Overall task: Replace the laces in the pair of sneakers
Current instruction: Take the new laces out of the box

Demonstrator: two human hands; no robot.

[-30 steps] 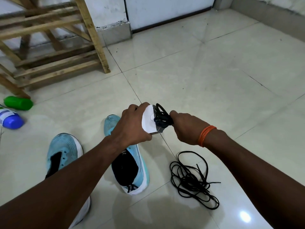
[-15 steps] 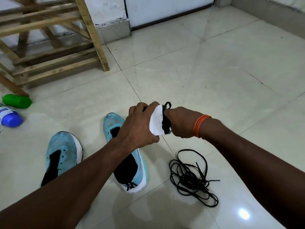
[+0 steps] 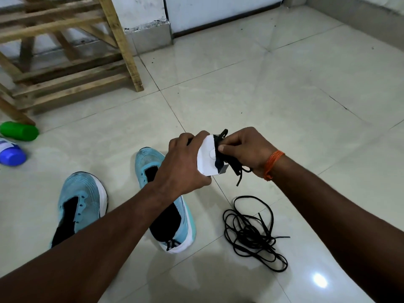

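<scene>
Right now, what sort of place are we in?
Probably indoors in a home, maybe near an entrance: a glossy tiled floor, a slatted wooden rack against the wall, what looks like a door base beside it, and two blue sneakers on the floor.

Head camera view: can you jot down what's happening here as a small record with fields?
Left hand: grips white paper packet
Right hand: pinches bundled black laces at the packet's open end
Right wrist: orange thread band
Floor, right: loose tangle of black laces
Floor, left: two light-blue mesh sneakers, side by side
</scene>
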